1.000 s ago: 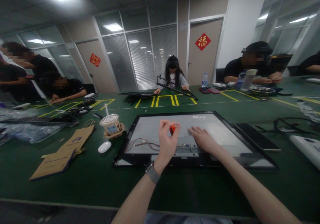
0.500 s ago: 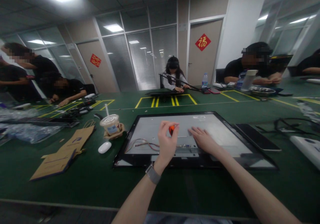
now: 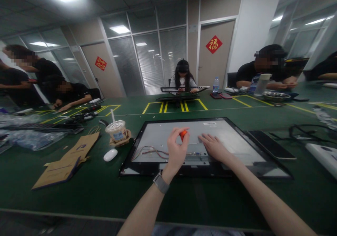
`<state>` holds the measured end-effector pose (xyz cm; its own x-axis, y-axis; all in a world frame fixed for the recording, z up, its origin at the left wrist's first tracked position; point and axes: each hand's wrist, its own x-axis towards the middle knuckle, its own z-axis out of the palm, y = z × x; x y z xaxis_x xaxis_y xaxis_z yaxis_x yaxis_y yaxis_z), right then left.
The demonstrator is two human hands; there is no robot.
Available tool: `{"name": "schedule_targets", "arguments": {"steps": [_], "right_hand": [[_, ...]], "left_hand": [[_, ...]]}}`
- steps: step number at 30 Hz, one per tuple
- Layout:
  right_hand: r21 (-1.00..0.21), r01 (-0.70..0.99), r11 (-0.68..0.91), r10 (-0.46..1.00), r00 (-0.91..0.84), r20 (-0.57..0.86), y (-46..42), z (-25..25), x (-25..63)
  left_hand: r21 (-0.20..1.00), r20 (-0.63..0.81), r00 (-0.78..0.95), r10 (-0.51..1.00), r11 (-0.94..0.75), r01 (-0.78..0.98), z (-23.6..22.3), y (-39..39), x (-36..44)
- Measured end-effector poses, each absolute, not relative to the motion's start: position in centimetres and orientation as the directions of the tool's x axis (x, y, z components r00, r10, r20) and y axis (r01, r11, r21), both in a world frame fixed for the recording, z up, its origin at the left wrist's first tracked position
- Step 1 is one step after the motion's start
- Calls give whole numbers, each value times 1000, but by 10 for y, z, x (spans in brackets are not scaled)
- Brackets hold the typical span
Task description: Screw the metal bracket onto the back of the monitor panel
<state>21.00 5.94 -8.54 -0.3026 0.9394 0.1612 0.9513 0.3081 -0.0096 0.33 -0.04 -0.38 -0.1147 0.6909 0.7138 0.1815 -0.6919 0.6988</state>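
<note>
Display panel (image 3: 234, 137) lies flat on the green surface (image 3: 92, 194), back exposed. Left hand (image 3: 177, 150): grip clamped on an orange tool handle (image 3: 183, 134) (tip hidden). Right hand (image 3: 214, 147): palm down on the panel, grip apart, holding nothing. Wires (image 3: 155, 151) and metal strip (image 3: 201, 157) remain on the back; work appears partway, fastener count unclear.
</note>
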Motion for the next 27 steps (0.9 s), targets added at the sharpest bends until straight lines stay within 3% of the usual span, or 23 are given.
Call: {"name": "schedule_targets", "arguments": {"steps": [5,13,21,27], "right_hand": [[-10,951,311,939,-305,161,58,-84,209],[-8,951,308,938,-303,166,59,-84,210],[-2,952,305,940,-301,157,60,-85,212],[-32,948,318,935,-307,177,62,-89,214]], "left_hand": [[677,735,-170,656,-700,228,-2,-1,3],[754,657,-110,746,-654,69,-5,-3,3],[689,724,-174,667,-690,222,-4,0,2],[729,685,-125,718,-678,94,-3,-3,2]]}}
